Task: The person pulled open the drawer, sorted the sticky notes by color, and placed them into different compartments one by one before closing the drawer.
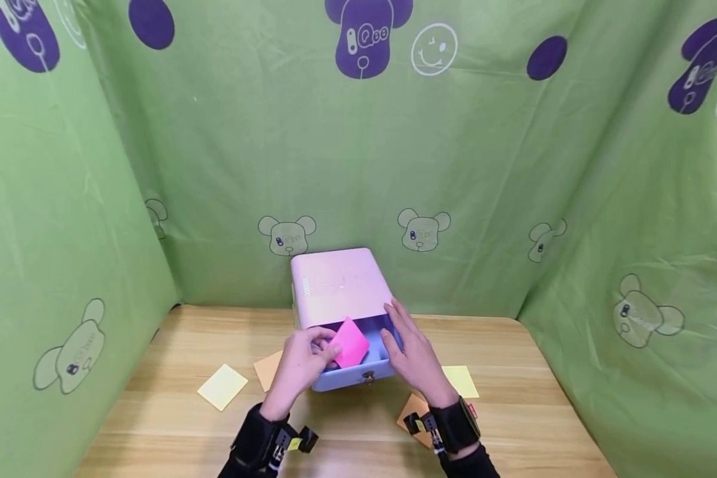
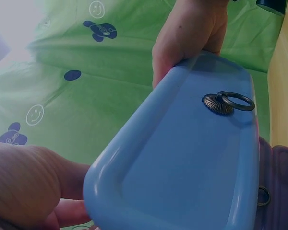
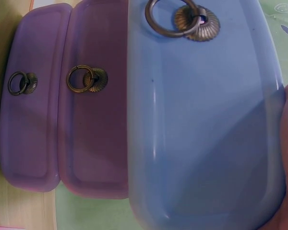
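Note:
A small drawer cabinet with a pale pink top [image 1: 340, 285] stands against the backdrop, its blue top drawer [image 1: 349, 380] pulled out. The left hand [image 1: 299, 364] pinches a bright pink sticky note [image 1: 351, 345] between thumb and fingers, tilted over the drawer's opening. On the other side, the right hand [image 1: 417, 355] lies at the drawer's right edge, fingers extended toward the cabinet. A bronze ring pull [image 3: 170, 21] hangs on the blue front in the right wrist view. The note is hidden behind the drawer front in both wrist views.
Two closed purple drawers [image 3: 93, 129] sit below the blue one. On the wooden table lie a pale yellow note [image 1: 222, 387] and an orange note [image 1: 267, 369] at left, a yellow note [image 1: 461, 380] and another orange note [image 1: 413, 406] at right. Green printed cloth [image 1: 346, 153] surrounds the table.

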### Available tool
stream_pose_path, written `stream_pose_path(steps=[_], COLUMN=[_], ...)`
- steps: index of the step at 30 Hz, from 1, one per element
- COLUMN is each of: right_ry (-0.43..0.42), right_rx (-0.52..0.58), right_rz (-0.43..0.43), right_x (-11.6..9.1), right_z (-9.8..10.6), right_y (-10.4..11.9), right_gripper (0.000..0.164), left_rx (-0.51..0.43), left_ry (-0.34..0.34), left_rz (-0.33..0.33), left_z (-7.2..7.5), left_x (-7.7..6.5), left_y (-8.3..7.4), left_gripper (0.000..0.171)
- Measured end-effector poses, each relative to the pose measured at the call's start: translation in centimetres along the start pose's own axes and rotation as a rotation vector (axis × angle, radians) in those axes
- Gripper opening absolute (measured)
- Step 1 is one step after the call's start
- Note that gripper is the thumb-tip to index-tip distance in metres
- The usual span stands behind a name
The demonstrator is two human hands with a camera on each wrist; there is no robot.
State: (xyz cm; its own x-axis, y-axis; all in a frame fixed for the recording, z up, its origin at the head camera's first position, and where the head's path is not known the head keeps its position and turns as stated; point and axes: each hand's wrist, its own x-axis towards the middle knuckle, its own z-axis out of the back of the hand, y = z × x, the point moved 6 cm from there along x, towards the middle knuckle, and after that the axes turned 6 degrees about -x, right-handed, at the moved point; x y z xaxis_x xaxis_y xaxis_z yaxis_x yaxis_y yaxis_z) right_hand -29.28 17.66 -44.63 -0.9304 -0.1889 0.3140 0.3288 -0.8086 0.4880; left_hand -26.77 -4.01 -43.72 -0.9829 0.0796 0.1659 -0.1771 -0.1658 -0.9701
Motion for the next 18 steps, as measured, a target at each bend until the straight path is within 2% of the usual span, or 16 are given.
stream_pose_path(steps=[6, 18], right_ry=[-0.003, -0.010], right_rx=[0.002, -0.008], right_rz=[0.004, 0.007], right_x=[0.0, 0.1], right_z=[-0.1, -0.1], right_y=[0.0, 0.1], right_gripper=[0.058, 0.058], left_rx=[0.110, 0.258], left_ry=[0.033, 0.103], left_rz=[-0.011, -0.047], left_z=[-0.5, -1.2], left_x=[0.4, 1.2], left_y=[-0.1, -0.4], left_gripper=[0.020, 0.016])
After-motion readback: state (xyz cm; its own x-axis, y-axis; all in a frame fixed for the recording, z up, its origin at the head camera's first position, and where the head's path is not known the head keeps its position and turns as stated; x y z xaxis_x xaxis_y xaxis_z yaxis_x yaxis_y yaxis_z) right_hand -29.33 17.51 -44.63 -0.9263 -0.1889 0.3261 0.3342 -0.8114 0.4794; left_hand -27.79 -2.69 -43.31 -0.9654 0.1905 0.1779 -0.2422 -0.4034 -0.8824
